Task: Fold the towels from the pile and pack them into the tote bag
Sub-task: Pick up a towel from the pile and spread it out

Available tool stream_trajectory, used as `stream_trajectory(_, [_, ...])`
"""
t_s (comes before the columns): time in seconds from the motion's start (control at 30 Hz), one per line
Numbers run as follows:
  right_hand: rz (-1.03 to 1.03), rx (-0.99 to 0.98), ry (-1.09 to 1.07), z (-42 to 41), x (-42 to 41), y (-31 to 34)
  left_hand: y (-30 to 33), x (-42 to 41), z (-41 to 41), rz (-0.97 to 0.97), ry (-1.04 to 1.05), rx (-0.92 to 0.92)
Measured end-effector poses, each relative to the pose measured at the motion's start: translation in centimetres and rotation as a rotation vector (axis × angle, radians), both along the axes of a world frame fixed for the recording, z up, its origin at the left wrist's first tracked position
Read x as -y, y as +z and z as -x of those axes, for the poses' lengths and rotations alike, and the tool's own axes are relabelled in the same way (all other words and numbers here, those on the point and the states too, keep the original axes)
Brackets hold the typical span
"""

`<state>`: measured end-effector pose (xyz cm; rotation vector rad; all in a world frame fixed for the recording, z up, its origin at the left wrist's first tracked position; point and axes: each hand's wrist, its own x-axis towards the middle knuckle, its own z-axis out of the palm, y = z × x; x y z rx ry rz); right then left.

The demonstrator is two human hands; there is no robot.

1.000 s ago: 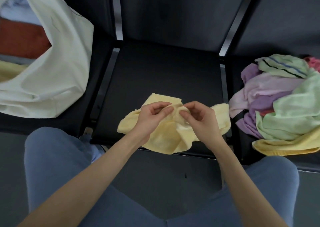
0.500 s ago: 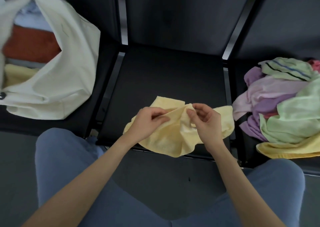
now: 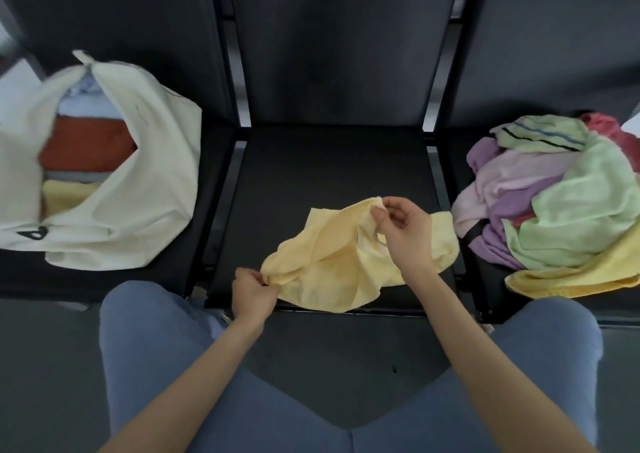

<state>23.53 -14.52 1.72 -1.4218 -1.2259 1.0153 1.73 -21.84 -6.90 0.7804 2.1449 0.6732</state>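
Tote bag with folded towels inside; yellow towel pinched by both hands' fingers.

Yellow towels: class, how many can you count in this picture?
3. One yellow towel is held by both hands on the middle seat, one lies under the pile on the right seat, one sits folded in the tote bag. More may be hidden.

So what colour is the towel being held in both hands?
Pale yellow towel, plain, seen best in the head view.
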Motion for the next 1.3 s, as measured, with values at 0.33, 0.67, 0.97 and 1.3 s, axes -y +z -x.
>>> stream_trajectory(0.33, [-0.011, 0.128, 0.031, -1.4, -0.2, -0.9, -0.4, 1.4, -4.9, 0.323, 0.307, 0.698])
stream_trajectory(0.67, [-0.026, 0.079, 0.032, -2.8, 1.3, 0.0, 0.0, 0.6, -5.9, 0.39, 0.392, 0.824])
stream_trajectory(0.97, [-0.04, 0.102, -0.028, -5.9, 1.8, 2.4, 1.0, 0.8, -4.8, 0.277, 0.266, 0.549])
stream_trajectory(1.3, [-0.11, 0.224, -0.146, -9.1, 1.1, 7.6, 13.2, -3.8, 3.2, -0.14, -0.116, -0.116])
